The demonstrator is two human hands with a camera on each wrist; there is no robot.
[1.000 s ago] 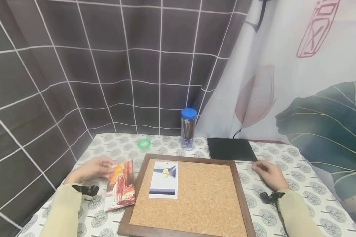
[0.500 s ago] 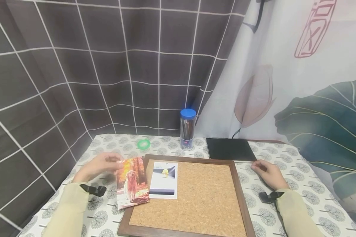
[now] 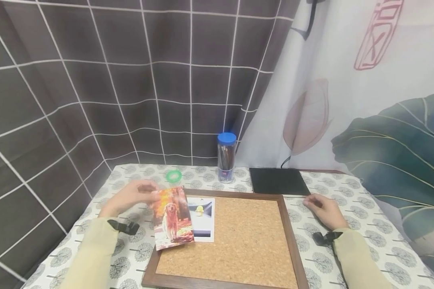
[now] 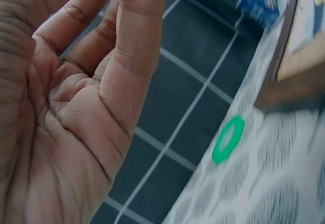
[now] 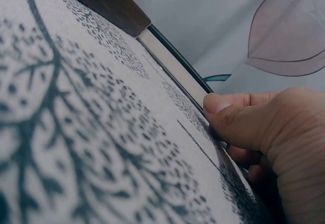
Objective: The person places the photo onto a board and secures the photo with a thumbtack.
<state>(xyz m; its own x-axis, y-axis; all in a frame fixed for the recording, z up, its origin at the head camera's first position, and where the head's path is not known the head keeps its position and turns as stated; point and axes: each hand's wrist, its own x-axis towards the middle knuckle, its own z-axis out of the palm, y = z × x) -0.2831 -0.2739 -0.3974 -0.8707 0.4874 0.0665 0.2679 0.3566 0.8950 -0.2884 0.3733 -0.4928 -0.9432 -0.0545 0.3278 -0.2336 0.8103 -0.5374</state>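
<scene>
My left hand [image 3: 133, 196] pinches a photo card of a golden dog [image 3: 171, 220] by its upper left edge. The card hangs tilted above the left side of a wood-framed corkboard [image 3: 246, 241]. It covers part of a card with a yellow figure [image 3: 204, 220] that lies on the cork. In the left wrist view, the palm [image 4: 66, 127] fills the left, and just a sliver of the held card shows at the top. My right hand [image 3: 326, 210] rests on the table beside the corner of a flat black pad [image 3: 279, 181], fingers loosely curled; the right wrist view shows its thumb by the pad's edge.
A clear tube with a blue lid [image 3: 226, 158], holding thin sticks, stands behind the board. A green ring [image 3: 174, 176] lies at the back left. The table has a tree-patterned cloth [image 3: 137, 251]. Dark checked and pale printed curtains hang behind.
My left hand has carried the dog photo to the right, from beside the board to over its left side, partly covering the other card. My right hand stays in place.
</scene>
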